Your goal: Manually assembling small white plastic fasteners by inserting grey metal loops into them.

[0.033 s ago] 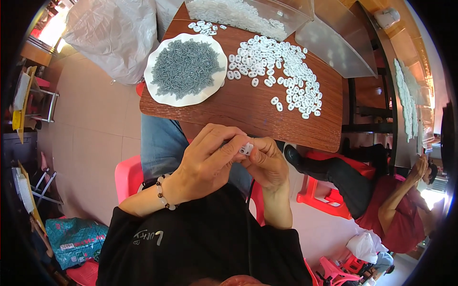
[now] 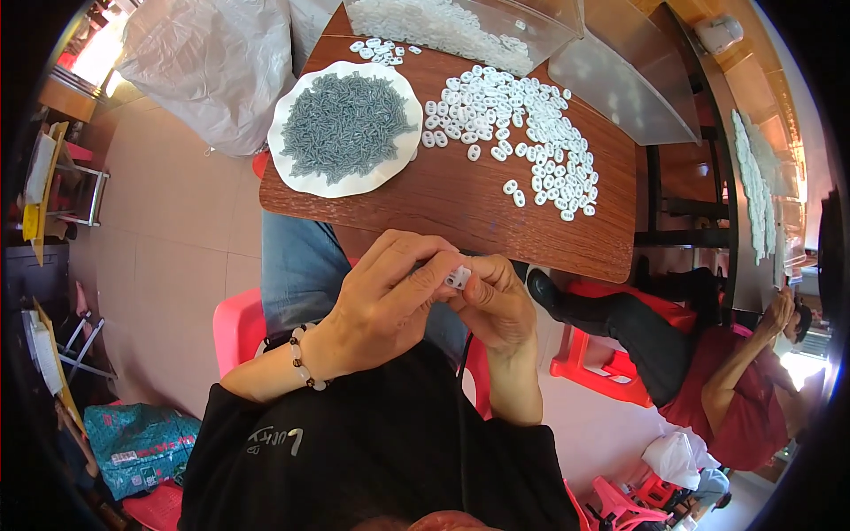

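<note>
Just off the table's near edge, my left hand (image 2: 394, 296) and my right hand (image 2: 498, 301) meet fingertip to fingertip. Both are closed on a small white oval plastic piece (image 2: 457, 277), with dark holes showing in its face. Fingers cover most of the piece, so I cannot see whether anything sits inside it. Many similar white two-holed pieces (image 2: 558, 159) lie loose over the right half of the brown table (image 2: 390, 212). To the left of them, short grey rods that look like small springs (image 2: 341, 124) are heaped on a white scalloped plate (image 2: 288, 166).
A clear bin (image 2: 549, 26) of white pieces stands at the table's far edge. On the left is a large white sack (image 2: 208, 80). A co-worker in a red shirt (image 2: 726, 398) sits at the right by another table, near a red stool (image 2: 602, 372). A teal bag (image 2: 137, 447) lies lower left.
</note>
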Available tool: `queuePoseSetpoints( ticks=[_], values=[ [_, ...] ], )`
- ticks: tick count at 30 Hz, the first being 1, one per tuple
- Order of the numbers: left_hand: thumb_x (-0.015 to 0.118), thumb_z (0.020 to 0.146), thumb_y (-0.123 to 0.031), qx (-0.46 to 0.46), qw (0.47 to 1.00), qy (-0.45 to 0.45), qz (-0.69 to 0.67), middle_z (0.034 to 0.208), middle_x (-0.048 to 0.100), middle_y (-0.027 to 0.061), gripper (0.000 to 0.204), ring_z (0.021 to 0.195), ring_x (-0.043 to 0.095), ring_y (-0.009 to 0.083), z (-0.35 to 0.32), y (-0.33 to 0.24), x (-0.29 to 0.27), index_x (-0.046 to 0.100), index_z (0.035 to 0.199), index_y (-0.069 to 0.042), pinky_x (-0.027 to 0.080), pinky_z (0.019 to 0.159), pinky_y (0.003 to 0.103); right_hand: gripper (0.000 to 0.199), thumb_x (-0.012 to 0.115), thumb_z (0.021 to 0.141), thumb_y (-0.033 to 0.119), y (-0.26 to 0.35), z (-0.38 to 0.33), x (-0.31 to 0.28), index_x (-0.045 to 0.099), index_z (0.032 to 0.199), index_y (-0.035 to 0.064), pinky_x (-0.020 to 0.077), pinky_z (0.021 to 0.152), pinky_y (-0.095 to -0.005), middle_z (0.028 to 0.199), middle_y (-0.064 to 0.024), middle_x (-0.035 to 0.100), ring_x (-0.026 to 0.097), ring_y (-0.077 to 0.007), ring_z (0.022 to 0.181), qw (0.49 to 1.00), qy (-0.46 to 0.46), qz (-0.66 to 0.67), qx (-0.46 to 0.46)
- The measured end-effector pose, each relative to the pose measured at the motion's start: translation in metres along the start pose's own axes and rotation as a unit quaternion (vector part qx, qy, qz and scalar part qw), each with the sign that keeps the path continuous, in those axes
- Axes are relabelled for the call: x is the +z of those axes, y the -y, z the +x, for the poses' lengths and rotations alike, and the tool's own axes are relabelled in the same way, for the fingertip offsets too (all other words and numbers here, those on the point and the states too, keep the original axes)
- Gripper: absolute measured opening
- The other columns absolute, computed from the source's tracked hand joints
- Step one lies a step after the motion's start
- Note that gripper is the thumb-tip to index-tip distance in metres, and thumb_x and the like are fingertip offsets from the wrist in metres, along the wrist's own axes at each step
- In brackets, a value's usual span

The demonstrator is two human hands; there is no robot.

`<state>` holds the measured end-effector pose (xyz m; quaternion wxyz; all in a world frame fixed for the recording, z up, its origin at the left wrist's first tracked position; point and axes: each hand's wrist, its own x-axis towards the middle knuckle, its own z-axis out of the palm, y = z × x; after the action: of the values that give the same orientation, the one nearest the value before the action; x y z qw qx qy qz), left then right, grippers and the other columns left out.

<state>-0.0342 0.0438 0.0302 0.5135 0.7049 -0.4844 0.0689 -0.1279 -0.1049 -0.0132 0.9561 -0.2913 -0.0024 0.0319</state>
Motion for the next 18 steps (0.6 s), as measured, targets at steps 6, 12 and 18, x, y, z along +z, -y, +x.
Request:
queuePoseSetpoints(
  ticks=[6,12,18],
  values=[
    [0.064,0.062,0.011,0.027,0.999,0.017,0.001,0.101,0.057,0.0135,0.045,0.086,0.058,0.0311,-0.001,0.002,-0.002,0.058,0.106,0.005,0.050,0.072,0.037,0.042,0.064,0.089,0.023,-0.002,-0.001,0.005,0.060,0.113,-0.0109,0.0441,0.093,-0.0370,0.109,-0.0197,0.064,0.060,-0.0257,0.102,0.999,-0.042,-0.028,-0.011],
    [0.064,0.064,0.010,0.034,0.999,0.016,0.012,0.102,0.057,0.0148,0.043,0.086,0.057,0.0328,-0.004,0.004,-0.001,0.057,0.106,0.006,0.050,0.073,0.038,0.040,0.065,0.088,0.022,-0.005,-0.003,-0.003,0.061,0.113,-0.0090,0.0438,0.092,-0.0367,0.109,-0.0174,0.064,0.060,-0.0238,0.102,0.999,-0.034,-0.040,0.001],
    [0.065,0.065,0.009,0.026,1.000,0.003,0.018,0.100,0.059,0.0152,0.039,0.083,0.059,0.0326,-0.004,0.003,0.001,0.059,0.104,0.007,0.050,0.071,0.037,0.039,0.065,0.088,0.022,-0.008,-0.003,-0.001,0.061,0.112,-0.0085,0.0419,0.094,-0.0349,0.108,-0.0156,0.065,0.059,-0.0222,0.103,0.998,-0.063,-0.018,0.004]
  ],
)
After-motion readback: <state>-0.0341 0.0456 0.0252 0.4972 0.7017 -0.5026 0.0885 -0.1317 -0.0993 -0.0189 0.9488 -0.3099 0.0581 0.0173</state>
